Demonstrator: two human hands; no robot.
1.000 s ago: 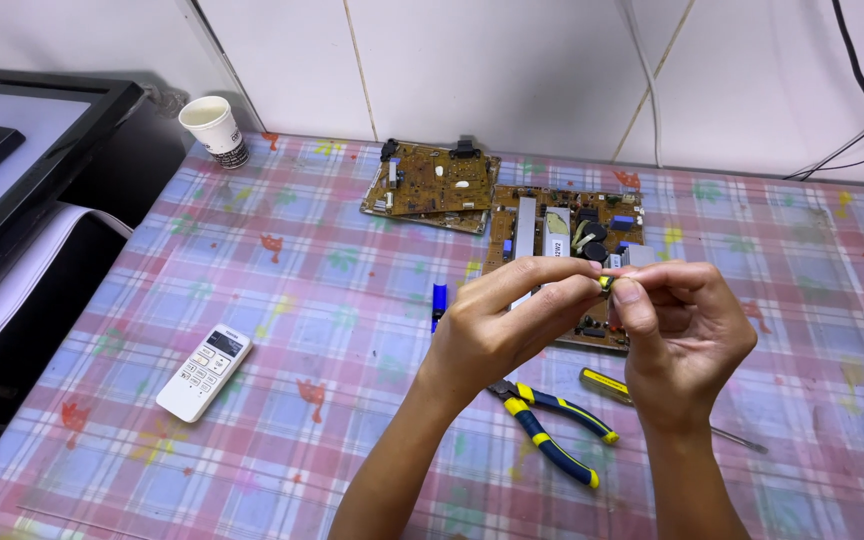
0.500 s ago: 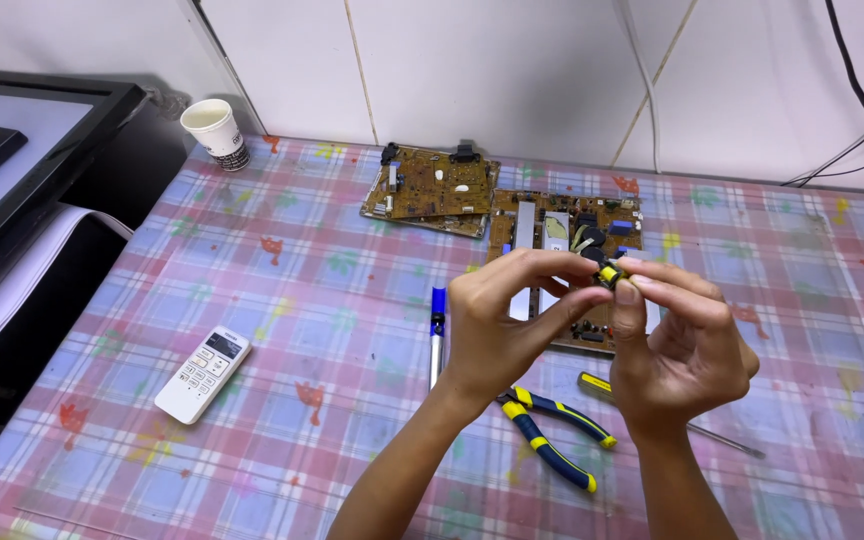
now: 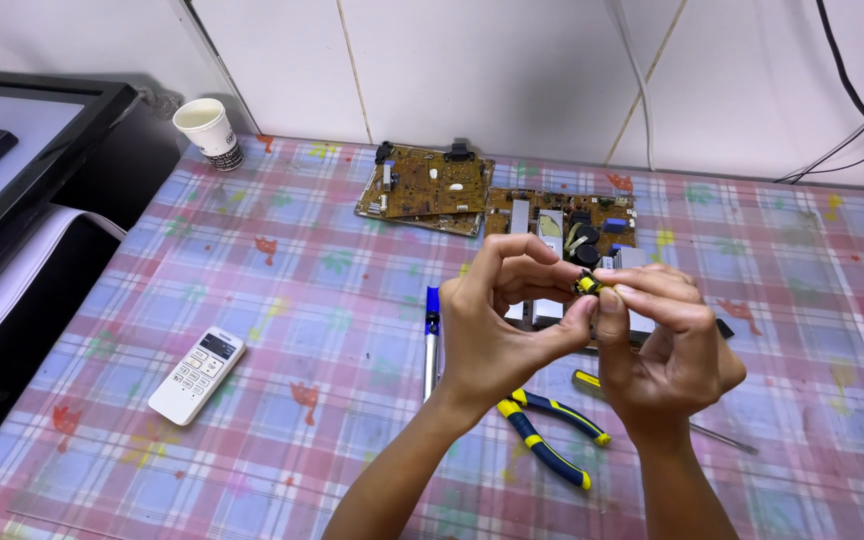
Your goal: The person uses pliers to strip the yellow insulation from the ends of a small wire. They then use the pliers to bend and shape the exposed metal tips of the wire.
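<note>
My left hand (image 3: 500, 322) and my right hand (image 3: 664, 352) meet above the table's middle, both pinching one small yellow and black electronic part (image 3: 588, 285) between fingertips and thumbs. Behind the hands lies a brown circuit board (image 3: 564, 224) with capacitors and heat sinks, partly hidden by my fingers. A second brown circuit board (image 3: 424, 186) lies further back to the left. Below my wrists rest blue and yellow pliers (image 3: 544, 434), and a yellow-handled screwdriver (image 3: 592, 381) shows beside my right wrist.
A checked plastic cloth (image 3: 282, 300) covers the table. A blue-tipped soldering iron (image 3: 431, 335) lies left of my left hand. A white remote control (image 3: 196, 374) sits at the near left, a paper cup (image 3: 209, 131) at the far left corner. Black cables (image 3: 857, 110) hang on the wall.
Both hands have stayed together on the small part, turning it a little. The view has shifted slightly; nothing on the table has moved.
</note>
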